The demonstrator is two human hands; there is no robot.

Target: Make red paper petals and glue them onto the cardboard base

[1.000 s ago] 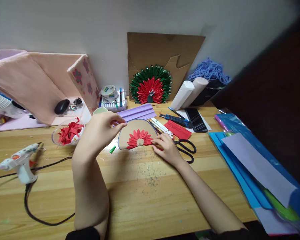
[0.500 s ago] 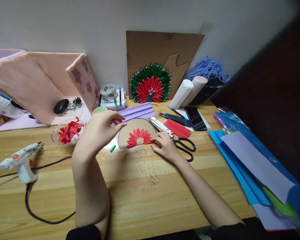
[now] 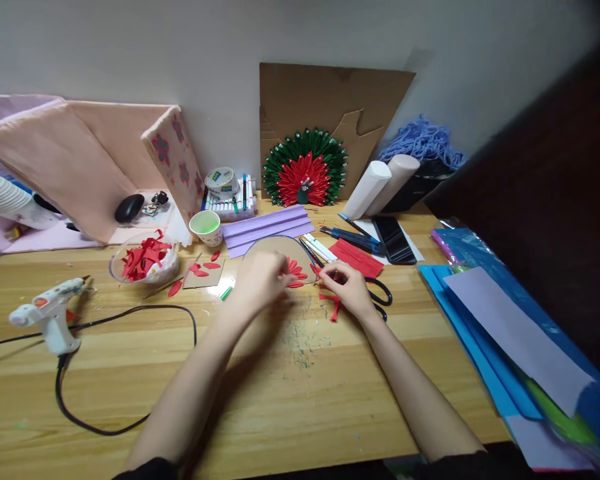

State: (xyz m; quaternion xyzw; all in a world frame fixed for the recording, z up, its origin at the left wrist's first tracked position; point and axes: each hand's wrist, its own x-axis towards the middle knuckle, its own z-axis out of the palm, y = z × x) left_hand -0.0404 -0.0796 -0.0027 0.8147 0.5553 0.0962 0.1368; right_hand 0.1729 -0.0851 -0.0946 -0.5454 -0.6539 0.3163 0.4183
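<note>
A brown cardboard half-disc [image 3: 275, 248] with red paper petals [image 3: 295, 270] glued on it lies on the wooden table [image 3: 300, 400]. My left hand [image 3: 260, 280] rests over the disc's lower left part and hides most of the petals; its fingers are bent and pressed together at the petals, and what they hold is hidden. My right hand [image 3: 350, 288] is just right of the disc, thumb and fingers pinched on a small red paper petal [image 3: 315, 270]. A red paper scrap [image 3: 333, 305] lies under that hand.
A glue gun [image 3: 50, 313] with its cord lies at the left. A bowl of red scraps [image 3: 145, 260], loose petals on a card [image 3: 204, 270], a cup [image 3: 206, 227], purple folded paper [image 3: 270, 227], scissors [image 3: 383, 293] and a phone [image 3: 393, 239] surround the disc. Coloured sheets [image 3: 505, 333] cover the right edge.
My left hand has come down from above the disc onto it, uncovering the cup and loose petals. My right hand has lifted slightly and now pinches a petal.
</note>
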